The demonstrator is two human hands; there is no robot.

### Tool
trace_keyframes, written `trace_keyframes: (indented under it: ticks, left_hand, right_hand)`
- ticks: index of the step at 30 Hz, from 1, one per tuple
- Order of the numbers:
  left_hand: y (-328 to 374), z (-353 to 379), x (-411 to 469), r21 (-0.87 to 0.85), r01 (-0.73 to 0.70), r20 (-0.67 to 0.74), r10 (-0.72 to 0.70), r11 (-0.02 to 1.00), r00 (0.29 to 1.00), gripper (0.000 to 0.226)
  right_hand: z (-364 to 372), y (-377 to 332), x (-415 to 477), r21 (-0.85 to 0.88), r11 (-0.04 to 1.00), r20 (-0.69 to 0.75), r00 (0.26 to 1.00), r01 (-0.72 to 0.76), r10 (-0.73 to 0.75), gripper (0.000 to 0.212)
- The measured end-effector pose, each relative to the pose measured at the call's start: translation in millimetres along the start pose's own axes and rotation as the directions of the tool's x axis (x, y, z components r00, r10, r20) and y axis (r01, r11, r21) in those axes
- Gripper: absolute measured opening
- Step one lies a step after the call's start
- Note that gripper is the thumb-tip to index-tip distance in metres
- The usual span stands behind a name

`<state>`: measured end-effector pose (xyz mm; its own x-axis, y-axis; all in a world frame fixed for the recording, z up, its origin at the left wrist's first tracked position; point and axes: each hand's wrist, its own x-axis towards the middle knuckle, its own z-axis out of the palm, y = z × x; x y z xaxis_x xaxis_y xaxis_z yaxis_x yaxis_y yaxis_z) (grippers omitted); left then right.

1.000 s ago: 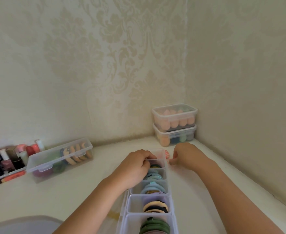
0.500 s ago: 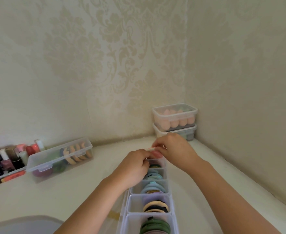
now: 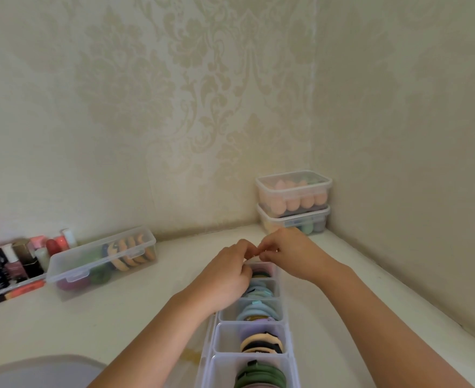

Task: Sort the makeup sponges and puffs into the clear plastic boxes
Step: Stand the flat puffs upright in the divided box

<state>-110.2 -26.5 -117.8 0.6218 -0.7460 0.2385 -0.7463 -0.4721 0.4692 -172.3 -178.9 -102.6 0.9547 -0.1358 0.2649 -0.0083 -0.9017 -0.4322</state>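
Observation:
A long clear divided box (image 3: pixel 286 326) runs away from me on the white surface. Its compartments hold upright round puffs: green ones (image 3: pixel 261 373) nearest, beige and black ones (image 3: pixel 261 343), then blue ones (image 3: pixel 254 312). My left hand (image 3: pixel 225 278) and my right hand (image 3: pixel 289 253) meet over the far compartment. Their fingertips pinch a small pale puff edge (image 3: pixel 251 258) between them; most of it is hidden by the fingers. Two lidded clear boxes stand stacked in the corner, the upper box (image 3: pixel 293 194) full of peach sponges, the lower box (image 3: pixel 295 221) with mixed colours.
A lidded clear box (image 3: pixel 99 256) with orange, green and purple puffs lies at the left near the wall. A tray of cosmetic bottles (image 3: pixel 15 264) stands at the far left. A grey rounded object (image 3: pixel 34 371) fills the bottom left corner. Walls close the corner behind and to the right.
My right hand has moved left from beside the box's far end, bringing a pink-edged puff. It now meets my left hand, whose fingers have lifted to it over the far compartment.

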Motion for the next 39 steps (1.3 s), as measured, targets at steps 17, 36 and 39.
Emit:
trace_keyframes:
  ticks: [17, 36, 39]
  left_hand:
    - [-4, 0, 8, 0.023, 0.043, 0.149, -0.046, 0.999, 0.988, 0.034]
    - [-8, 5, 10, -0.014, 0.050, 0.109, -0.048, 0.999, 0.993, 0.032]
    - [-8, 5, 10, -0.016, 0.042, 0.110, -0.040, 0.999, 0.993, 0.031]
  right_hand:
    - [30, 54, 4, 0.057, 0.978, -0.137, 0.969, -0.199, 0.205, 0.008]
    - [26, 46, 12, 0.378, 0.894, -0.268, 0.896, -0.239, 0.353, 0.022]
    - [10, 39, 8, 0.499, 0.851, -0.304, 0.886, -0.165, 0.350, 0.031]
